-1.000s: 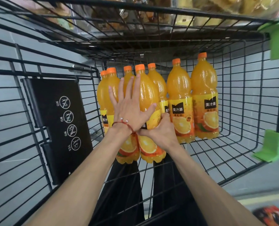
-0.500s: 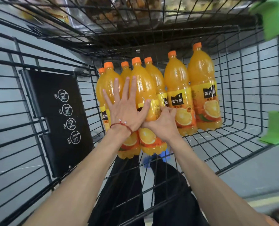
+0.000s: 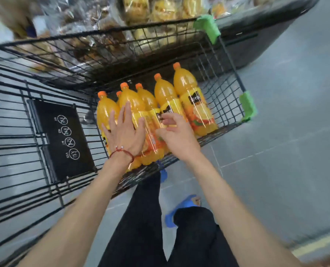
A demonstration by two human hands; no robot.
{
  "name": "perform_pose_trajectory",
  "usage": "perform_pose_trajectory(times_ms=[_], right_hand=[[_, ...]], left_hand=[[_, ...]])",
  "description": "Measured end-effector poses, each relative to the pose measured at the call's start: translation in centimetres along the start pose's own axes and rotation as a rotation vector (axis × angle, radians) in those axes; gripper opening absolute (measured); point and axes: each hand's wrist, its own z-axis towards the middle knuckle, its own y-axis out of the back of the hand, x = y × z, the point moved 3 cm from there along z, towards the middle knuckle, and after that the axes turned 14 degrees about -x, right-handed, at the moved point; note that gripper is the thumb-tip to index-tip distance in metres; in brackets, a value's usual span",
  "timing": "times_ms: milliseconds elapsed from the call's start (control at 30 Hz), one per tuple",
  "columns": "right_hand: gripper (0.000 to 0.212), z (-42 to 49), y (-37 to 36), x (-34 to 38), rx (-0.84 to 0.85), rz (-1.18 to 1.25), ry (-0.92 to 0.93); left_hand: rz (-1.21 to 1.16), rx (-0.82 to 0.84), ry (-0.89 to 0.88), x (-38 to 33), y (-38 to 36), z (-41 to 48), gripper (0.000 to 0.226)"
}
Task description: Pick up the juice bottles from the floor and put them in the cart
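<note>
Flat and spread wide, the left hand (image 3: pixel 124 134) is pressing its straight fingers against the juice bottles (image 3: pixel 179 97), curling round none of them. The right hand (image 3: pixel 176 132) is hovering just beside it with fingers loosely bent, and it is holding nothing; whether its fingertips are brushing a label is too blurred to tell.

The bottles are sitting inside the cart (image 3: pixel 231 74), packed side by side against its near wire wall, with at least six orange caps showing. A black sign panel (image 3: pixel 64 139) is hanging on the wall to their left, and green corner guards (image 3: pixel 248 106) are marking the right-hand edge.

By the look of it, the person is finishing a placing step, steadying the row so that it is standing tight. No bottle is showing on the grey floor (image 3: pixel 285 151) in this view, so how many are left cannot be told.

The next move is probably calling for both hands to come off gently, without tipping the row, and then for a bend down toward any bottle lying out of sight.
</note>
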Motion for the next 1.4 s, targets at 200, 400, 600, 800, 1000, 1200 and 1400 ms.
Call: perform_pose_trajectory(times_ms=[200,400,600,800,1000,1200,1400], right_hand=[[0.038,-6.2,8.9,-0.9,-0.114,0.112,0.098],[0.032,-11.7,17.4,-2.7,-0.199,0.179,0.105],[0.028,-15.9,25.8,-5.5,-0.319,0.253,0.015],[0.031,-17.5,33.3,-8.6,-0.488,0.376,-0.115],[0.032,-14.9,41.1,-10.3,-0.635,0.484,-0.203],[0.031,-11.8,49.7,-11.0,-0.783,0.51,-0.283],[0.03,-9.8,57.7,-11.7,-0.937,0.612,-0.375]], left_hand=[[-0.105,-0.049,-0.108,-6.5,5.3,-7.5,0.071],[-0.165,-0.014,-0.248,-13.8,7.2,-14.0,0.062],[-0.243,0.096,-0.489,-22.5,7.3,-19.8,0.06],[-0.308,0.204,-0.655,-31.6,6.2,-22.6,0.059],[-0.36,0.296,-0.753,-40.8,3.5,-23.1,0.057],[-0.423,0.459,-0.811,-51.4,0.2,-23.1,0.058],[-0.476,0.576,-0.9,-61.7,-2.3,-22.7,0.063]])
